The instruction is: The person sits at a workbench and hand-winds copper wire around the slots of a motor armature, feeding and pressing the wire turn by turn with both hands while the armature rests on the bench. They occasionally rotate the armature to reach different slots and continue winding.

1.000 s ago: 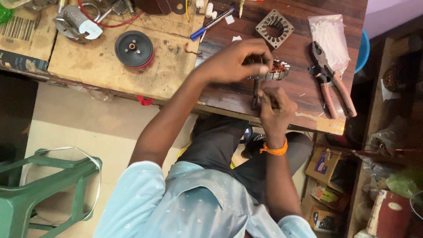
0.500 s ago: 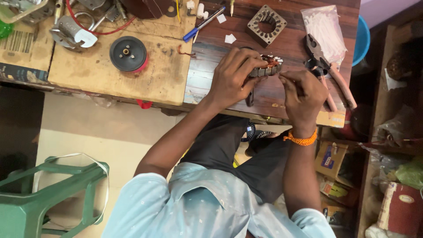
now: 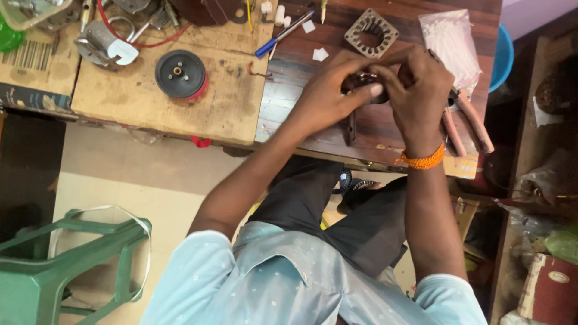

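Both hands now closer together, left hand [image 3: 328, 96] and right hand [image 3: 418, 90] clamped on small motor part [image 3: 361, 81], more hidden than before

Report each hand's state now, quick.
Left hand: fingers closed around the small dark motor part, held above the table.
Right hand: fingers curled on the same part from the other side.

Small dark round motor part [image 3: 361, 84] sat mostly hidden between both hands. It was held just above the desk [image 3: 313, 114].
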`<state>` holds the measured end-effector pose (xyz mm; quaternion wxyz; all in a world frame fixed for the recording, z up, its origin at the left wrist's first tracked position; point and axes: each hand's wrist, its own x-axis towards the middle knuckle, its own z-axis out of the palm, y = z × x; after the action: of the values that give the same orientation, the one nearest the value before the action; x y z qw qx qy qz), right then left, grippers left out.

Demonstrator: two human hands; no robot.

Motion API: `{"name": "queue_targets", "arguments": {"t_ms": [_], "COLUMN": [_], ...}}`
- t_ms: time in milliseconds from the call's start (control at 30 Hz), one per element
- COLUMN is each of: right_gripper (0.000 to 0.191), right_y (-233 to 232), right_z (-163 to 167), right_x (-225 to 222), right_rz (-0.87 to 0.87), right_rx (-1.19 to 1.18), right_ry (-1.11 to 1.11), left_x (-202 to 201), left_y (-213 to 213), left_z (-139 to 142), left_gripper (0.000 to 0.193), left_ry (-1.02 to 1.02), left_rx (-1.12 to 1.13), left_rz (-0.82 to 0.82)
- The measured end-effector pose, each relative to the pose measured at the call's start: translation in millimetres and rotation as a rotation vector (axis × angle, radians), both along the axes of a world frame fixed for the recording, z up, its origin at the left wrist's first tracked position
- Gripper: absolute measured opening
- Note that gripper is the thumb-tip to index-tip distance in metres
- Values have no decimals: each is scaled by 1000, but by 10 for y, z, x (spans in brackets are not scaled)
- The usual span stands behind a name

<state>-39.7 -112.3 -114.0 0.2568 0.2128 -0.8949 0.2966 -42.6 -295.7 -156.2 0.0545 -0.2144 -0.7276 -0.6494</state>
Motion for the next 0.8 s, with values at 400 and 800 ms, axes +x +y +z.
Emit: {"name": "queue_targets", "arguments": {"t_ms": [400, 800], "right_gripper": [19, 15], "right_y": [-136, -157], "right_z": [37, -682], "right_x": [460, 852], "right_rz": [67, -151], "right_rx": [-119, -338], "right_ry": [-91, -307], "left_x": [-361, -18], "left_y": [-366, -364], "left_z": [-193, 216], "left_gripper": [16, 37], "left_ry": [-108, 170], "left_rx": [117, -284], "left_rz": [-534, -198]}}
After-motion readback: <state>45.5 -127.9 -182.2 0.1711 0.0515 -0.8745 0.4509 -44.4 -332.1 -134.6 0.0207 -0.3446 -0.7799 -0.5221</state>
